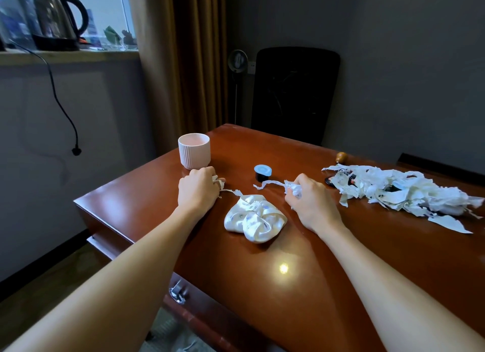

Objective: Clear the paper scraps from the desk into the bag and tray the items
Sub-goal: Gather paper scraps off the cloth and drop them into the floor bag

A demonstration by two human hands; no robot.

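Note:
A small white satin drawstring bag lies bunched on the reddish wooden desk between my hands. My left hand grips white paper scraps, and a thin strip runs from it toward the bag. My right hand grips a wad of scraps with a long strip trailing to the left. A large pile of torn white paper scraps lies on the desk at the right, partly covering small dark items.
A pink ribbed cup stands at the desk's far left corner. A small dark pod with a blue lid sits behind my hands. A small brown gourd-like object sits near the far edge. A black chair stands behind the desk.

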